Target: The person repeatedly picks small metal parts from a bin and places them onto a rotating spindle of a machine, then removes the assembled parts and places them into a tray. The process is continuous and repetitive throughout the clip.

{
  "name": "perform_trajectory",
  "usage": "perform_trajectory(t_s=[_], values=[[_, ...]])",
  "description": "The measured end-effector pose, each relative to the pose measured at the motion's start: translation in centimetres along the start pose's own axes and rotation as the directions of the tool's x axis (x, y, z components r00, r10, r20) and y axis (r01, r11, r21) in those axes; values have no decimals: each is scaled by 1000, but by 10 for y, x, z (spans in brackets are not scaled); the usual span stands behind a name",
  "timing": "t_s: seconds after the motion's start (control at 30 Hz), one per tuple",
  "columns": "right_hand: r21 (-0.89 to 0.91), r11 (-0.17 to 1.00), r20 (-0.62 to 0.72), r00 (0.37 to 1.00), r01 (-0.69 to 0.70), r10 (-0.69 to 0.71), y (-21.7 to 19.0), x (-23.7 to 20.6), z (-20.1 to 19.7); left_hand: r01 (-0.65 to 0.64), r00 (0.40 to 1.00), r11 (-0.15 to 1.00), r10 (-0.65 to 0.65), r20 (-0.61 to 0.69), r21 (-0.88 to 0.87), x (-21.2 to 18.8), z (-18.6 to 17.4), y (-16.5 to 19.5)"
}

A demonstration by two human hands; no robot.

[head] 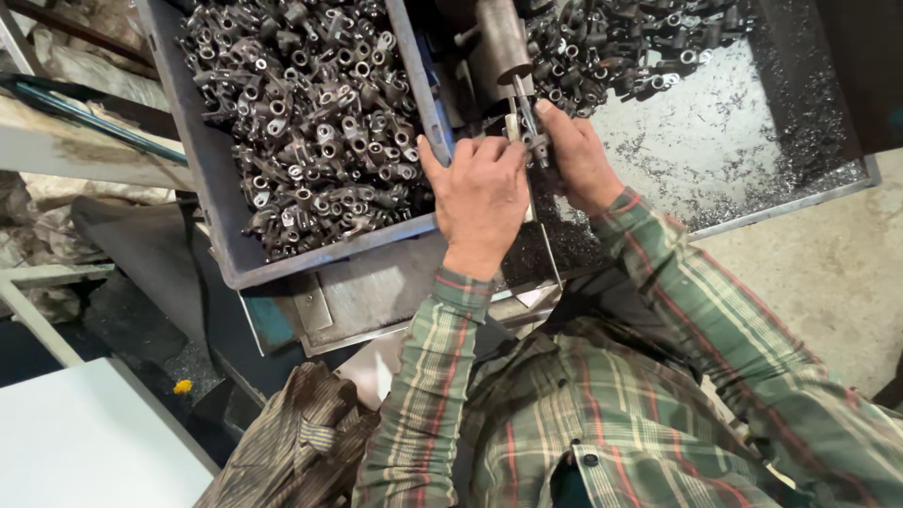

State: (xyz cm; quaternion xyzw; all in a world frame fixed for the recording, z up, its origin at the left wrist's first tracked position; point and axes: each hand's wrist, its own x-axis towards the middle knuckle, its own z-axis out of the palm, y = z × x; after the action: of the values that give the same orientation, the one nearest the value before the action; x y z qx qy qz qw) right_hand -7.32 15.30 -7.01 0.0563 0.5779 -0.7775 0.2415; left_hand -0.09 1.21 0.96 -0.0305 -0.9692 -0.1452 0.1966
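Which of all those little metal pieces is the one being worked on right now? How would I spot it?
Start at the big grey bin heaped with small metal parts on the left. Move right, past its edge, to the two hands under the machine's round spindle. The small metal piece sits alone between the left hand and right hand, at the thin tool tip, not in a pile.

The person wears a long-sleeved plaid shirt (611, 414) in muted green, crossed with cream, red and dark lines. The fabric looks soft and slightly worn, with creases along both sleeves. Each sleeve ends in a buttoned-looking cuff, the left cuff (461, 287) showing red and cream stripes, the right cuff (621, 212) banded the same way. A dark round button (590, 460) sits on the front placket near the collar. Both hands, the left hand (480, 202) and the right hand (578, 155), are bare, with no gloves, rings or watch showing.
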Motion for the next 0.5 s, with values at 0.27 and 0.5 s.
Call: perform_trajectory(t_s=[0.27,0.5], values=[[89,994,-17,998,-66,68,8,7,2,-30,999,999,30,23,27,0,3,-4],[-431,888,51,987,158,-151,8,12,-16,-62,994,995,55,91,76,4,0,-8]])
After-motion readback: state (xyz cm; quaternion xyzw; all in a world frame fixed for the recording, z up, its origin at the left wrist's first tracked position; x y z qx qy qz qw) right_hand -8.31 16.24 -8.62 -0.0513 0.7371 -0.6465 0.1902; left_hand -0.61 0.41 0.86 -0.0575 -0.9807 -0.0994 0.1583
